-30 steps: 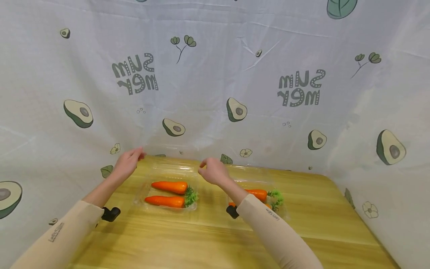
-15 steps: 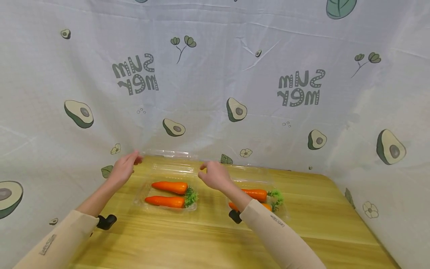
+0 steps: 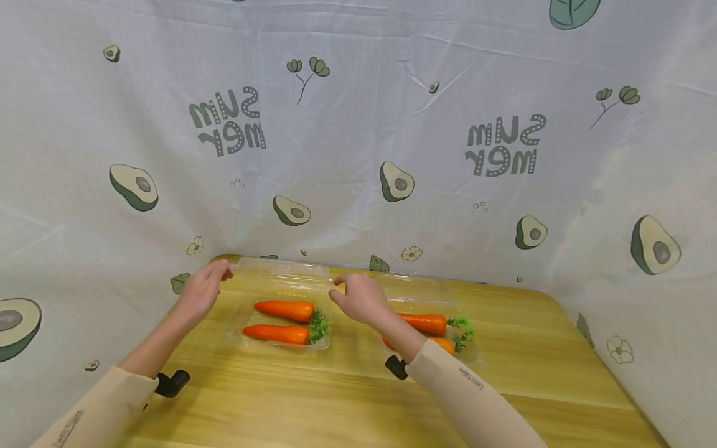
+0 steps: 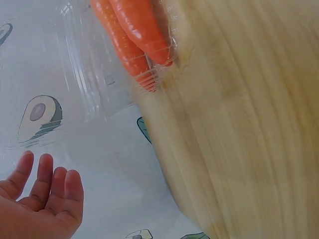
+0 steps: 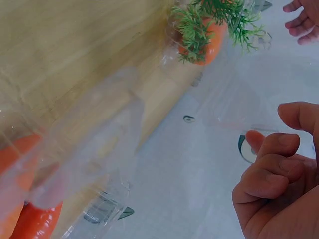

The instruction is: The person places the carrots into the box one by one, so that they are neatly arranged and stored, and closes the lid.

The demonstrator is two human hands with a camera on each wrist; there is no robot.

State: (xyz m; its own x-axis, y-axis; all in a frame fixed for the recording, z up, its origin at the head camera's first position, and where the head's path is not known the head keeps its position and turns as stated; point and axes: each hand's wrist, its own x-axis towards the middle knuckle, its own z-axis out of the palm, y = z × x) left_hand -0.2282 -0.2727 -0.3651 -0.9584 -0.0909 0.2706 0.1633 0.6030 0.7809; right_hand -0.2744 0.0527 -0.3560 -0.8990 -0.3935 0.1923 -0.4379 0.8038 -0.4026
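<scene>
Two orange carrots (image 3: 284, 310) with green tops lie side by side in a clear hinged plastic container (image 3: 238, 336). Its lid (image 3: 282, 267) is swung back behind them and stands tilted between the hands. The left hand (image 3: 201, 291) is at the lid's left corner, fingertips at its edge. In the left wrist view, that hand (image 4: 47, 199) has loosely bent fingers, with the thumb out of sight. Beside the lid's right edge is the right hand (image 3: 363, 297). The right wrist view shows this hand (image 5: 281, 179) with curled fingers and its thumb apart from the index finger.
A second clear container (image 3: 478, 358), its lid (image 3: 417, 288) folded back, holds carrots (image 3: 426, 322) partly covered by the right forearm. The wooden table (image 3: 291, 398) meets a white printed curtain (image 3: 347, 155) at the back. Black wrist mounts (image 3: 172, 382) hang under both sleeves.
The left hand has drawn slightly down and left. The left container's lid rose toward the curtain, then tipped a little lower. The right hand has hardly moved.
</scene>
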